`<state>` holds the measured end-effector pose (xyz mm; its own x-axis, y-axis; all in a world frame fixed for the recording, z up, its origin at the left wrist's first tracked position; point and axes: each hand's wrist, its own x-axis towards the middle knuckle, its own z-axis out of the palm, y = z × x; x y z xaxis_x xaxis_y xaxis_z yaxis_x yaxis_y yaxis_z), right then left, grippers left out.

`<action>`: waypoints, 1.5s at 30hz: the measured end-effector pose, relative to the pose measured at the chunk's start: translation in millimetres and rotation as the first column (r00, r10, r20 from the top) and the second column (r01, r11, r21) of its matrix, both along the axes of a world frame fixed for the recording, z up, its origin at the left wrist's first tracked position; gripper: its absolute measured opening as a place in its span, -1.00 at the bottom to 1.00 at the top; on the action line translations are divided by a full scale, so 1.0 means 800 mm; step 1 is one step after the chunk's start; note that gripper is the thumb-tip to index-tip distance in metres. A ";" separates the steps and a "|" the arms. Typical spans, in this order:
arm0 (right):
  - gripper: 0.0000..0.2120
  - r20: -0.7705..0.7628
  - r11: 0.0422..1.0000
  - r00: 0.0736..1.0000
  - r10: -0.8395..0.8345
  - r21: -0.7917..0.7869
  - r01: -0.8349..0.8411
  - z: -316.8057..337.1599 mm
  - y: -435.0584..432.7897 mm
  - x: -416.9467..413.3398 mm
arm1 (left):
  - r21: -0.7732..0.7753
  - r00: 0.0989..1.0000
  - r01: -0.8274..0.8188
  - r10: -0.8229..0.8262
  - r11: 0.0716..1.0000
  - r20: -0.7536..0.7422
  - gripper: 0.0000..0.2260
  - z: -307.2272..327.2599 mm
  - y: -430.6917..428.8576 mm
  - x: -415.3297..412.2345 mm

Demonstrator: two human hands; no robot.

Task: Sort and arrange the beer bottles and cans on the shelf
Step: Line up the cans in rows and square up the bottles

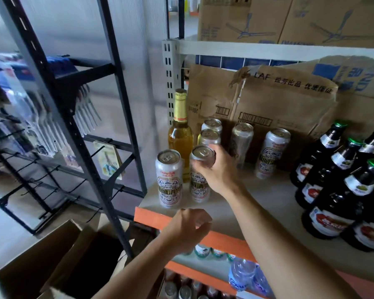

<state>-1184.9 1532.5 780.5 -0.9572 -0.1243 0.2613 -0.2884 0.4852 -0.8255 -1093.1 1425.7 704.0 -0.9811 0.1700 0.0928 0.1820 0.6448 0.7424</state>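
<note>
The yellow bottle (180, 134) stands upright near the left end of the shelf (268, 197) and serves as the marker here. Just right of it and a little forward, the right hand (220, 171) grasps a patterned can (198, 187) around its upper half, with the fingers wrapped over it from the right. The can is upright, its long axis vertical. Its base seems to sit on the shelf board, though I cannot tell whether it is slightly lifted. A matching front can (170, 180) stands forward and left of the bottle, just beside the grasped one with a narrow gap between them. Right of the bottle and behind the grasped can, two rear cans (211, 126) line up toward the cardboard (279, 100). Dark bottles (333, 180) cluster well to the bottle's right.

The left hand (187, 227) hangs forward of the bottle, before the shelf's front edge, with its fingers loosely curled and holding nothing.

The step in hand looks like fitting this can into the group beside the bottle. The right hand already has it, so the move turns on the gap to the front can. The can needs to stay vertical and travel straight, or it may knock its neighbour off the edge. The left hand is the nearer one to steady that front can.
</note>
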 end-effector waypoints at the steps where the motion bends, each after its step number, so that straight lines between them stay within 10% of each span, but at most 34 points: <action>1: -0.48 0.005 0.999 1.000 -0.030 -0.023 0.030 -0.001 0.002 0.000 | 0.016 1.000 -0.015 0.015 1.000 0.003 -0.84 -0.002 -0.003 0.002; 11: -0.89 0.110 0.910 0.986 -0.121 -0.384 0.155 0.036 0.078 0.013 | 0.313 0.976 -0.190 0.146 0.931 0.161 -0.21 -0.005 -0.011 -0.009; 25: -0.89 0.203 0.866 0.979 -0.006 -0.489 0.107 0.071 0.119 0.046 | 0.547 0.922 0.231 -0.361 0.804 0.141 -0.68 0.053 0.035 -0.016; 45: -0.80 0.457 0.796 0.889 0.004 -0.540 0.274 0.043 0.124 0.025 | 0.589 0.884 0.239 -0.423 0.772 0.196 -0.67 0.050 0.027 -0.021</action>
